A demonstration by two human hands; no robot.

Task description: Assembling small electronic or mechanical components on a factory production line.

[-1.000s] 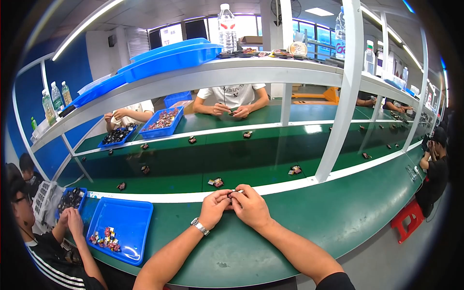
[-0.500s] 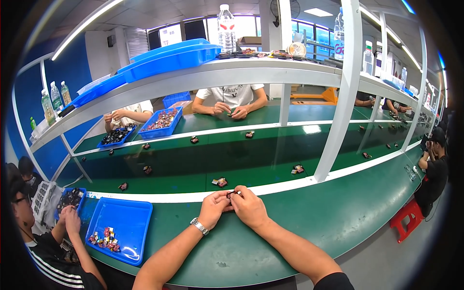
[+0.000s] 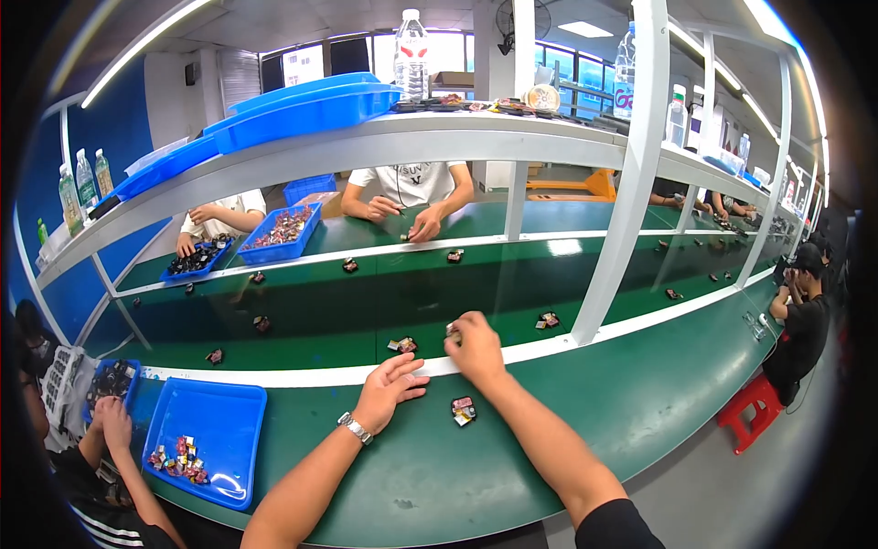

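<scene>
My left hand (image 3: 389,392), with a metal watch on its wrist, is held above the green bench, fingers stretched out and holding nothing. My right hand (image 3: 476,348) reaches over the white rail to the belt's near edge. Its fingers are closed on a small electronic part (image 3: 453,333), mostly hidden by them. Between my forearms, a small black, red and yellow electronic part (image 3: 464,411) lies on the bench. Similar parts in a small cluster (image 3: 401,345) rest on the dark green belt, just beyond my left fingertips.
A blue tray (image 3: 249,439) with several small parts stands left of my left arm. Beside it a co-worker's hands (image 3: 112,421) work at another tray. More small parts (image 3: 547,320) dot the belt. A white post (image 3: 626,183) and an overhead shelf (image 3: 512,137) frame the belt.
My hands, together over a small part before, have separated. The right moved forward over the rail with a part; the left opened. The part on the bench now shows. Across, a person's hand lowered.
</scene>
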